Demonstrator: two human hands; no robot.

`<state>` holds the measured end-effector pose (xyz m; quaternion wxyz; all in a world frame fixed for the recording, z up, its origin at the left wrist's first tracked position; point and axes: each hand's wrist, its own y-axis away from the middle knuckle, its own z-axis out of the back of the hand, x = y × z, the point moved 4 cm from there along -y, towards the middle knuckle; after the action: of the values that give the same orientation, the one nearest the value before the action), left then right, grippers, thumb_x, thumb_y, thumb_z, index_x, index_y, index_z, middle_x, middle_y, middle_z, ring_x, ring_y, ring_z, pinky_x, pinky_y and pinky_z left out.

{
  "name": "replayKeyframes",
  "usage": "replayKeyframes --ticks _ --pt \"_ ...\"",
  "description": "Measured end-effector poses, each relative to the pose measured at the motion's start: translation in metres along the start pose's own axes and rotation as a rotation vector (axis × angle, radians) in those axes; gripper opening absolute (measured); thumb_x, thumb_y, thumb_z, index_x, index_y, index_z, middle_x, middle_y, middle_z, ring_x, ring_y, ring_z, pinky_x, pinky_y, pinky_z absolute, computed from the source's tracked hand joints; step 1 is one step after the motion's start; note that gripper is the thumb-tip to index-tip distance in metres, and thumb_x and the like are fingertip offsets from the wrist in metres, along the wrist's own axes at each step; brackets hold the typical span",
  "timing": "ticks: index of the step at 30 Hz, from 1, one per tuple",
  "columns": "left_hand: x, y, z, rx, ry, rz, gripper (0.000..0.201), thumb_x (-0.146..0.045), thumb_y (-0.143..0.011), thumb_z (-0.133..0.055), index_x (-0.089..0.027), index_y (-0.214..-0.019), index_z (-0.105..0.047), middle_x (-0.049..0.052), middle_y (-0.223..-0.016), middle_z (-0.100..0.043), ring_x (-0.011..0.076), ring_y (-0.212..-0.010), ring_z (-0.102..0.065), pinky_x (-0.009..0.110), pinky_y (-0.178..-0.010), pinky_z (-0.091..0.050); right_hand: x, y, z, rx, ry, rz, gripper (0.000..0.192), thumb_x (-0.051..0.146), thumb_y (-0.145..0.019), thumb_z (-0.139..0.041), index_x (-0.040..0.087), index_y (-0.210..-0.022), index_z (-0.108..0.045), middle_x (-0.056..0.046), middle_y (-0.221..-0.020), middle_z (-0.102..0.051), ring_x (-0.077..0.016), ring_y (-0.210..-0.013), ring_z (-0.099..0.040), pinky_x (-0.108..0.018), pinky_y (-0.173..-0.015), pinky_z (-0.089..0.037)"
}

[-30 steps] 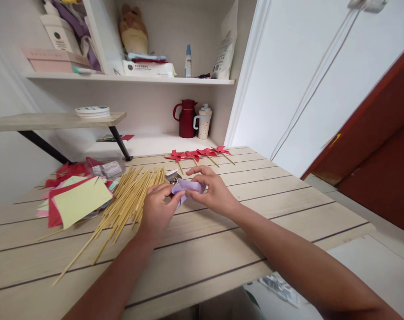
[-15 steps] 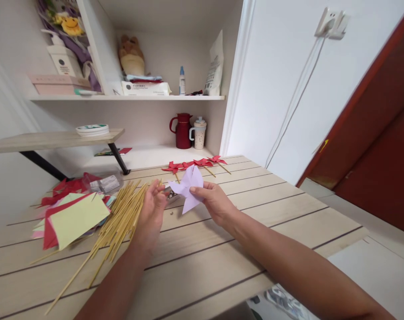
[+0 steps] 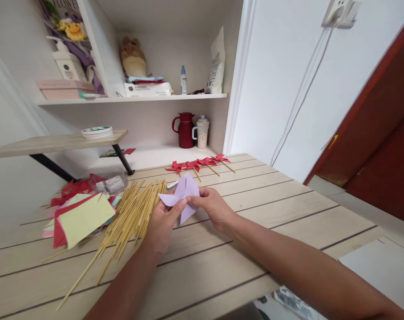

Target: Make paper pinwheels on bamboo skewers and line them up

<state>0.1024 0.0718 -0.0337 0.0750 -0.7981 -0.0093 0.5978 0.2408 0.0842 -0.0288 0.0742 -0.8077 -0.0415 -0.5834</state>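
A folded lilac paper pinwheel (image 3: pixel 182 195) is held upright over the wooden table (image 3: pixel 255 209). My right hand (image 3: pixel 212 207) pinches it at its middle from the right. My left hand (image 3: pixel 163 224) touches its middle from the left with thumb and fingers. Just left of my hands lies a heap of bamboo sticks (image 3: pixel 128 218). Further left is a stack of coloured paper sheets (image 3: pixel 80 215), yellow on top with red underneath. A row of finished red pinwheels on sticks (image 3: pixel 197 164) lies at the table's far edge.
A clear plastic box (image 3: pixel 110 182) sits behind the sticks. A red jug (image 3: pixel 185 130) and a mug with a lid (image 3: pixel 202 132) stand on the low shelf. The upper shelf (image 3: pixel 131 98) holds boxes, a bottle and a bag. A red door (image 3: pixel 375 151) is at the right.
A second ago both hands pressed the lilac paper low on the table. My right hand then lifted it upright as a pinwheel, and my left hand came back to its middle.
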Motion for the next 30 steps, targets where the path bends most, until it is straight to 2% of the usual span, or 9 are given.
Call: replayKeyframes --ticks 7,12,21,27,30 --pt "0.001 -0.002 -0.001 0.058 0.038 -0.042 0.046 -0.039 -0.077 -0.076 -0.016 -0.116 -0.067 0.011 -0.115 -0.072 0.0255 -0.109 -0.065 0.039 -0.099 -0.047 0.003 -0.001 0.002 -0.003 0.011 0.026 0.028 0.031 -0.061 -0.082 0.013 -0.081 -0.075 -0.003 -0.074 -0.070 -0.0141 -0.066 -0.057 -0.029 -0.068 -0.042" --pt "0.002 -0.005 0.001 0.083 0.022 -0.071 0.035 -0.039 -0.081 -0.072 -0.016 -0.107 -0.070 0.009 -0.110 -0.072 0.0231 -0.107 -0.064 0.036 -0.099 -0.046 0.002 -0.001 0.002 0.001 0.004 0.010 0.029 0.031 -0.061 -0.083 0.013 -0.083 -0.076 -0.005 -0.079 -0.072 -0.0148 -0.068 -0.058 -0.029 -0.068 -0.044" --pt "0.006 -0.010 0.008 0.024 -0.066 -0.065 0.030 -0.040 -0.077 -0.075 -0.015 -0.091 -0.072 0.004 -0.085 -0.071 0.0161 -0.082 -0.063 0.029 -0.081 -0.048 -0.001 -0.002 0.003 0.067 -0.010 -0.001 0.031 0.033 -0.060 -0.084 0.014 -0.084 -0.076 -0.006 -0.084 -0.075 -0.0166 -0.074 -0.063 -0.029 -0.070 -0.048" --pt "0.004 -0.009 0.010 -0.025 -0.129 -0.073 0.028 -0.041 -0.074 -0.077 -0.015 -0.080 -0.069 0.001 -0.075 -0.067 0.0136 -0.072 -0.060 0.026 -0.071 -0.047 -0.002 -0.001 0.004 0.036 0.000 -0.011 0.029 0.031 -0.059 -0.085 0.014 -0.080 -0.076 -0.004 -0.077 -0.073 -0.0144 -0.068 -0.061 -0.028 -0.068 -0.046" --pt "0.002 -0.008 0.011 -0.088 -0.160 -0.075 0.029 -0.041 -0.070 -0.079 -0.016 -0.076 -0.068 0.000 -0.070 -0.066 0.0134 -0.067 -0.059 0.025 -0.065 -0.046 -0.002 0.000 0.004 0.031 0.001 -0.017 0.028 0.031 -0.058 -0.085 0.014 -0.079 -0.077 -0.004 -0.075 -0.073 -0.0148 -0.067 -0.061 -0.028 -0.067 -0.046"
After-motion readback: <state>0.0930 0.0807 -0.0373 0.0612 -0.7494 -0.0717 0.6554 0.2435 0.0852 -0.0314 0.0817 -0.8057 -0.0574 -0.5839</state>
